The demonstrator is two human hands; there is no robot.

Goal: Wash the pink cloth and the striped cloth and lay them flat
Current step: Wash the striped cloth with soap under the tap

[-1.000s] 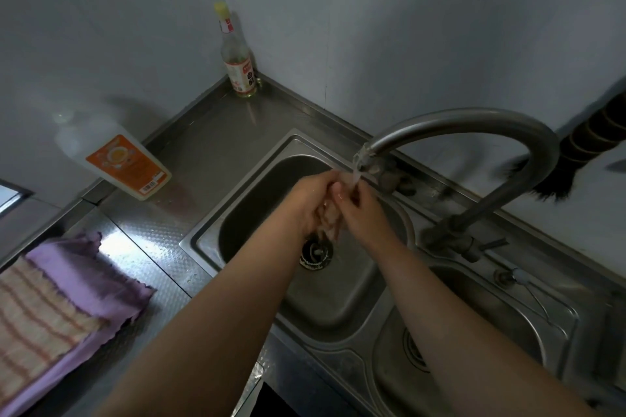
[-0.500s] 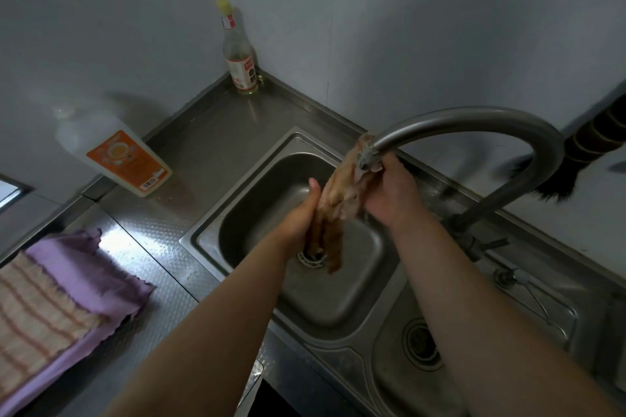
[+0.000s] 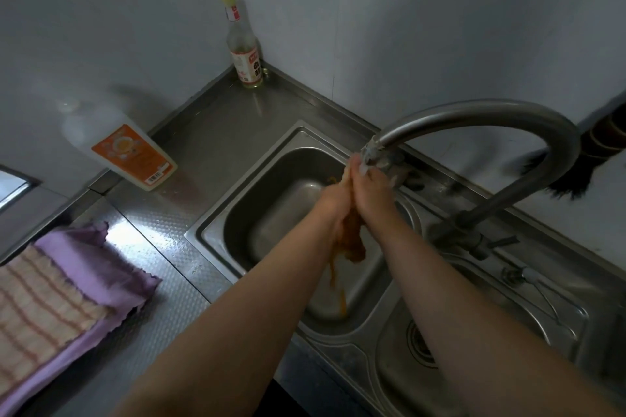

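Note:
Over the left sink basin (image 3: 271, 162) my left hand (image 3: 333, 201) and my right hand (image 3: 372, 194) are pressed together just under the faucet's mouth (image 3: 371, 150). Both grip a wet orange-brown cloth (image 3: 354, 242), which is bunched between my palms. Its tail hangs down into the basin. On the counter at the left a striped cloth (image 3: 37, 308) lies flat on top of a pink-purple cloth (image 3: 91, 260).
The curved steel faucet (image 3: 491, 111) arches over my hands. A white detergent bottle (image 3: 125, 149) leans on the left wall. A glass bottle (image 3: 244, 54) stands in the corner. A second basin (image 3: 508, 342) lies at the right, and a dark brush (image 3: 576, 179) hangs behind it.
My right hand has come down from the spout and closed against my left hand. The cloth, stretched upward half a second ago, is now bunched between both hands and hangs lower.

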